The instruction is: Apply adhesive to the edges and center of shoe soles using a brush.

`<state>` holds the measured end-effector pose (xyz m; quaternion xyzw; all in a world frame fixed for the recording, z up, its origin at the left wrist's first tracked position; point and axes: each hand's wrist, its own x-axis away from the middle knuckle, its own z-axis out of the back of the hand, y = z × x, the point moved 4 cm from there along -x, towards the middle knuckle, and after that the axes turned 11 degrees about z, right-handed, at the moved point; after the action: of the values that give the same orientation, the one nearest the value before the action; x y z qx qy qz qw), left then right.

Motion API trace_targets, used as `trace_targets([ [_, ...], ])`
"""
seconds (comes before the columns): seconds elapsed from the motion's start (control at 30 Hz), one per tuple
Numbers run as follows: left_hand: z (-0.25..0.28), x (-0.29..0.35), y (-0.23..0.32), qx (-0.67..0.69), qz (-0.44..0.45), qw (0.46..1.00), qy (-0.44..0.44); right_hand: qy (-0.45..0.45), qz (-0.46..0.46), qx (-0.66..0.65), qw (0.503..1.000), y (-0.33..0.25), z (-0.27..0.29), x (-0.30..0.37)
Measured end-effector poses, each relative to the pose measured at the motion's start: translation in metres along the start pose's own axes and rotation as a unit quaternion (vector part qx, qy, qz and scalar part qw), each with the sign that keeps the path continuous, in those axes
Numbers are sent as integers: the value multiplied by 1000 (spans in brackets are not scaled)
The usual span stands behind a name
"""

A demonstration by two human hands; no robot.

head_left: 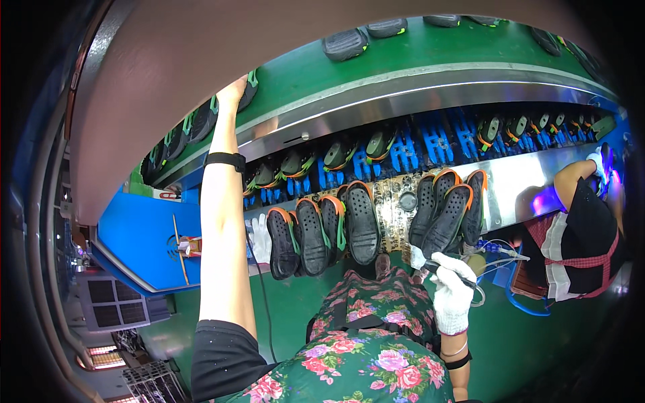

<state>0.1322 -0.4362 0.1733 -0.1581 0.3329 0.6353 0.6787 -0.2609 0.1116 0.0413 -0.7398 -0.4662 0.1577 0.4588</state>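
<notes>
My bare left hand reaches far out over the green conveyor belt, its fingers closed at the side of a black clog with a green strap. The brown overhang covers part of the fingertips. In a white knit glove, my right hand is closed around a slim dark handheld tool with a thin hose. Its working end cannot be made out beside the clogs. Before me, black clogs with orange and green trim stand in two groups, a left one and a right one, leaning on the metal ledge.
Behind the ledge, a row of blue holders carries several clogs. More soles lie on the green belt. A brown overhang curves above left. Another person's arm works at the right. A blue table stands left.
</notes>
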Motion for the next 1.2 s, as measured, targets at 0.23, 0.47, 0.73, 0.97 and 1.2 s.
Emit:
trace_targets([
  [0.23, 13, 6, 10, 210, 240, 925, -205, 12, 9, 3, 1000, 1, 1, -2],
  [0.47, 13, 6, 8, 271, 248, 900, -233, 10, 10, 14, 1000, 4, -3, -3],
  [0.73, 9, 5, -1, 278, 267, 890, -244, 12, 5, 11, 1000, 7, -2, -4],
  [0.97, 12, 8, 4, 252, 264, 910, -198, 15, -4, 6, 1000, 8, -2, -1],
  [1.2, 9, 8, 8, 150, 239, 947, -156, 24, 18, 7, 1000, 5, 2, 1],
])
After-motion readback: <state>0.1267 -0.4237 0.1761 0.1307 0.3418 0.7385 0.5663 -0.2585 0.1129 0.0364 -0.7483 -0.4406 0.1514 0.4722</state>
